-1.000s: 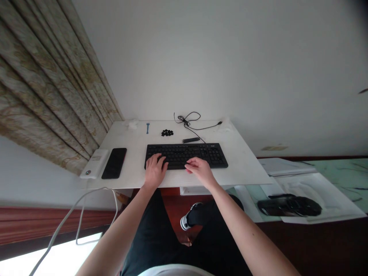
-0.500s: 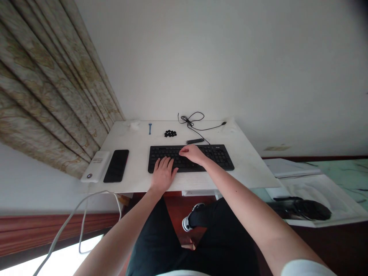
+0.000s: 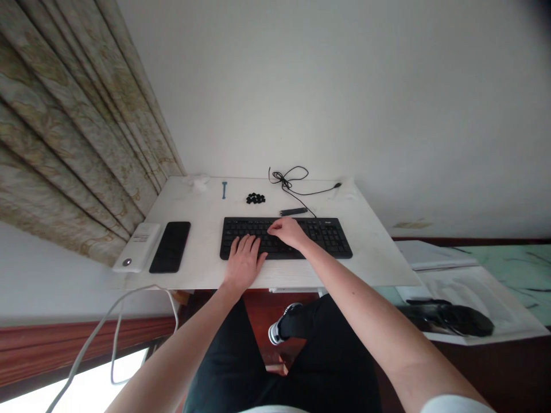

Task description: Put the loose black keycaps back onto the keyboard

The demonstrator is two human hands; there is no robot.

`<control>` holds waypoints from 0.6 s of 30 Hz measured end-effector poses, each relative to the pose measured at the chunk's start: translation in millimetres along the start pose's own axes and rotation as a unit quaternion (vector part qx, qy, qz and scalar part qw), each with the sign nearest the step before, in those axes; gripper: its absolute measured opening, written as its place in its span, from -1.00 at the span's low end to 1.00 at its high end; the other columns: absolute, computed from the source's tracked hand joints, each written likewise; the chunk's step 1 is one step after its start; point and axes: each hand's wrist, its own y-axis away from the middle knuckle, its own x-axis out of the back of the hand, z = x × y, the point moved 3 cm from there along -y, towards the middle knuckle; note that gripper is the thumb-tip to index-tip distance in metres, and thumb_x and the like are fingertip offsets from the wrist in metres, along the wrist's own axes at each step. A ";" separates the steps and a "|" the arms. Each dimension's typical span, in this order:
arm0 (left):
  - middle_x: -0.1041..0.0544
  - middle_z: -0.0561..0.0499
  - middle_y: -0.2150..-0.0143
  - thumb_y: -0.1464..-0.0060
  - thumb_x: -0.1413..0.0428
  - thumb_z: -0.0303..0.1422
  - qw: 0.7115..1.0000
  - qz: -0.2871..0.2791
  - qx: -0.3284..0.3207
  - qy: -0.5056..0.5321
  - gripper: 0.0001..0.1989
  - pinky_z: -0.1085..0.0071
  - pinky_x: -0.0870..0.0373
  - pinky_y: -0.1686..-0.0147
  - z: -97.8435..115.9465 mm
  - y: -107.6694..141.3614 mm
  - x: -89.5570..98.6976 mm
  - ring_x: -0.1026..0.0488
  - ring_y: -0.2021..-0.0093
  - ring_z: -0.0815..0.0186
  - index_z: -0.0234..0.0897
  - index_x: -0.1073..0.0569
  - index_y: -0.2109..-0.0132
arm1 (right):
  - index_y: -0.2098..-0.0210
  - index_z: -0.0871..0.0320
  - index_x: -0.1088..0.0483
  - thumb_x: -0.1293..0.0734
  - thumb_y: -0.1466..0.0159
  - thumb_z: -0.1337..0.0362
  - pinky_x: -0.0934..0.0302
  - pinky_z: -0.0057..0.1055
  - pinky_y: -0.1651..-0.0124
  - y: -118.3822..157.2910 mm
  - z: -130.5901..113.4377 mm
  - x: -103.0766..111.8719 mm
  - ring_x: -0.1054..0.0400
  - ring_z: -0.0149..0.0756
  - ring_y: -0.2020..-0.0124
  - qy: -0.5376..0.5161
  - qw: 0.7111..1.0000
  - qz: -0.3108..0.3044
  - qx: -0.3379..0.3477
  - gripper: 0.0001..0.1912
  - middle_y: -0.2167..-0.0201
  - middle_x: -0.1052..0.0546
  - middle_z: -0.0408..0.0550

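A black keyboard [image 3: 333,240] lies on the white table in front of me. My left hand [image 3: 243,258] rests on its near left part, fingers stretched out over the keys. Over the middle keys my right hand [image 3: 289,231] is closed in a pinch, thumb and fingertips together; whatever is between them is hidden or too small to make out. Beyond the keyboard sits a small heap of black keycaps [image 3: 255,198]. A short dark bar-shaped thing [image 3: 293,211] lies just behind the keyboard's back edge. To the left of the heap is a slim blue tool [image 3: 224,190].
The keyboard's cable [image 3: 284,182] is bundled at the back of the table [image 3: 202,252]. A black phone [image 3: 170,246] and a white box-like device [image 3: 138,248] lie at the left, by the curtain [image 3: 86,115]. At lower right stands a white tray [image 3: 512,312] with a black object [image 3: 460,319].
The view has shifted slightly. Both hands keep nearly the same places and poses on the keyboard; no thing has visibly been moved.
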 end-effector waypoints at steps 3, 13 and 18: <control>-0.48 -0.24 -0.15 -0.30 0.02 -0.23 1.000 -0.004 0.000 0.000 -0.59 -0.02 -0.11 -0.30 0.1 -0.1 -0.2 -0.33 -0.24 0.00 -0.37 -0.42 -0.16 | 0.32 0.12 -0.60 -0.47 -0.11 0.23 -0.21 -0.43 0.32 0.7 2.6 0.3 -0.45 -0.31 0.39 0.005 0.998 0.031 -0.045 -0.86 0.42 -0.60 -0.09; -0.47 -0.24 -0.17 -0.30 0.02 -0.22 1.000 -0.007 -0.001 -0.002 -0.58 -0.02 -0.10 -0.30 0.6 0.3 -0.3 -0.32 -0.25 0.00 -0.37 -0.41 -0.18 | 0.47 0.13 -0.56 -0.54 0.00 0.12 -0.15 -0.40 0.38 -15.8 0.7 4.7 -0.43 -0.26 0.42 0.047 0.992 -0.034 -0.114 -0.78 0.53 -0.54 -0.09; -0.47 -0.23 -0.17 -0.31 0.03 -0.21 1.000 -0.012 -0.005 -0.017 -0.57 -0.02 -0.10 -0.31 0.8 0.8 -1.1 -0.32 -0.25 0.00 -0.37 -0.40 -0.18 | 0.43 0.10 -0.52 -0.53 -0.04 0.06 -0.16 -0.40 0.34 -15.4 -2.3 7.1 -0.43 -0.25 0.38 0.092 0.987 -0.048 -0.122 -0.74 0.47 -0.55 -0.08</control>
